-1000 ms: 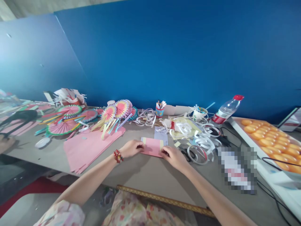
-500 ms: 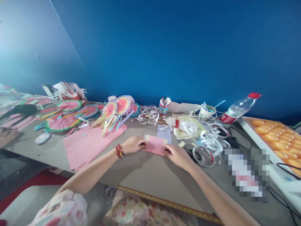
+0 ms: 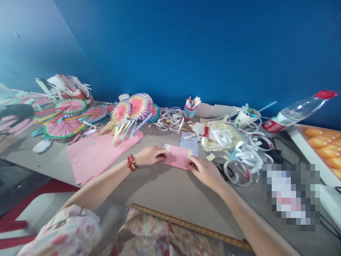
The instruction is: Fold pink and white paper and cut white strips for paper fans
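Note:
A pink sheet of paper with pale yellow and lilac edges lies on the grey table in front of me. My left hand, below a red bead bracelet, grips its left end with curled fingers. At its right end, my right hand pinches the paper between thumb and fingers. Just behind it rests a lilac sheet with white scraps on it. To the left is a stack of larger pink paper.
Pleated paper fans lie at the back left. Behind the paper stands a pen cup. White paper strips and tape rolls crowd the right, near a tilted plastic bottle. Another person's hand is blurred at far left.
My view has shifted slightly, so the bottle appears farther right and the fans farther left. Both hands stay at the ends of the pink paper, with little visible movement.

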`<act>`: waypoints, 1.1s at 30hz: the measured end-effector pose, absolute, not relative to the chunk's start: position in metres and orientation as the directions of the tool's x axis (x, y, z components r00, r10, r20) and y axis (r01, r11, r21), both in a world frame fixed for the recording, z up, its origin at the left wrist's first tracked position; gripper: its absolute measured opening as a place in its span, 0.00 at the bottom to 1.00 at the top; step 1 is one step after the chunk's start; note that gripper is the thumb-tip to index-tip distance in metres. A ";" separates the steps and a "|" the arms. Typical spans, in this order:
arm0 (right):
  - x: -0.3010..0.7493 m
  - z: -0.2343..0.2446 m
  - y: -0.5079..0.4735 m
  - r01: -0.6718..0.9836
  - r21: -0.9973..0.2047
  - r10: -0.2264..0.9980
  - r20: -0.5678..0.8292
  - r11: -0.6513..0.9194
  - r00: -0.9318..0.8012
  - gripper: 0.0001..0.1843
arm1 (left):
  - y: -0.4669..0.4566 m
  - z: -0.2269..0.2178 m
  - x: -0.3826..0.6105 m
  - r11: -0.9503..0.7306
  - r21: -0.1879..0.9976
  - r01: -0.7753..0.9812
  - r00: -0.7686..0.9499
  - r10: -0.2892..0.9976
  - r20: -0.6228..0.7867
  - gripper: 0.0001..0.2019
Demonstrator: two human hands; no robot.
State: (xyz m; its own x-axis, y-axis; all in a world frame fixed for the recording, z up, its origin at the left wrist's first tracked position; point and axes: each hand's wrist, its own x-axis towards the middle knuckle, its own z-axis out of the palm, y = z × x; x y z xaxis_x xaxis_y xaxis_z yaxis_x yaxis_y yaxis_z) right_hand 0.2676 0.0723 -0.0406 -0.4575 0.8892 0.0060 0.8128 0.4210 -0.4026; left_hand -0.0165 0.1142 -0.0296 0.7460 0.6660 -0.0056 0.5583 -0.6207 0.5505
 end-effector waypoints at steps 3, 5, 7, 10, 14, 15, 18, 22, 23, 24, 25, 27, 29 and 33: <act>0.267 -0.040 0.072 0.811 -0.410 0.891 0.008 0.417 -0.454 0.07 | 0.114 -0.029 -0.020 -0.622 0.573 0.535 0.757 0.653 0.002 0.05; 0.267 -0.039 0.072 0.809 -0.414 0.892 0.012 0.416 -0.453 0.07 | 0.114 -0.028 -0.021 -0.620 0.583 0.525 0.761 0.649 0.005 0.06; 0.267 -0.040 0.072 0.806 -0.420 0.892 0.019 0.418 -0.452 0.07 | 0.113 -0.028 -0.022 -0.619 0.588 0.522 0.761 0.649 0.007 0.06; 0.268 -0.041 0.073 0.802 -0.427 0.892 0.023 0.417 -0.452 0.07 | 0.113 -0.028 -0.021 -0.619 0.587 0.522 0.759 0.651 0.012 0.06; 0.267 -0.041 0.072 0.800 -0.432 0.893 0.024 0.415 -0.450 0.07 | 0.112 -0.029 -0.021 -0.630 0.578 0.519 0.765 0.644 0.015 0.07; 0.267 -0.040 0.072 0.801 -0.431 0.893 0.023 0.415 -0.450 0.07 | 0.112 -0.029 -0.021 -0.633 0.574 0.519 0.767 0.641 0.014 0.07; 0.267 -0.040 0.072 0.806 -0.425 0.894 0.018 0.412 -0.448 0.07 | 0.112 -0.030 -0.022 -0.645 0.559 0.522 0.772 0.636 0.013 0.07; 0.267 -0.039 0.072 0.802 -0.429 0.892 0.015 0.414 -0.453 0.07 | 0.110 -0.030 -0.021 -0.661 0.532 0.529 0.778 0.629 0.009 0.08; 0.266 -0.038 0.072 0.802 -0.431 0.891 0.014 0.414 -0.453 0.07 | 0.110 -0.030 -0.020 -0.665 0.526 0.531 0.778 0.628 0.009 0.08; 0.266 -0.038 0.072 0.801 -0.432 0.891 0.015 0.415 -0.454 0.07 | 0.109 -0.029 -0.020 -0.668 0.519 0.533 0.778 0.628 0.009 0.08; 0.266 -0.038 0.072 0.800 -0.433 0.891 0.015 0.415 -0.454 0.07 | 0.109 -0.029 -0.020 -0.670 0.514 0.536 0.778 0.629 0.010 0.08; 0.265 -0.038 0.072 0.801 -0.437 0.893 0.014 0.410 -0.450 0.07 | 0.108 -0.029 -0.019 -0.675 0.502 0.541 0.777 0.630 0.011 0.08; 0.265 -0.038 0.072 0.801 -0.443 0.896 0.012 0.403 -0.445 0.07 | 0.107 -0.029 -0.019 -0.680 0.490 0.546 0.776 0.631 0.011 0.08; 0.266 -0.037 0.072 0.787 -0.473 0.897 0.017 0.396 -0.441 0.08 | 0.106 -0.029 -0.017 -0.690 0.465 0.555 0.776 0.631 0.010 0.09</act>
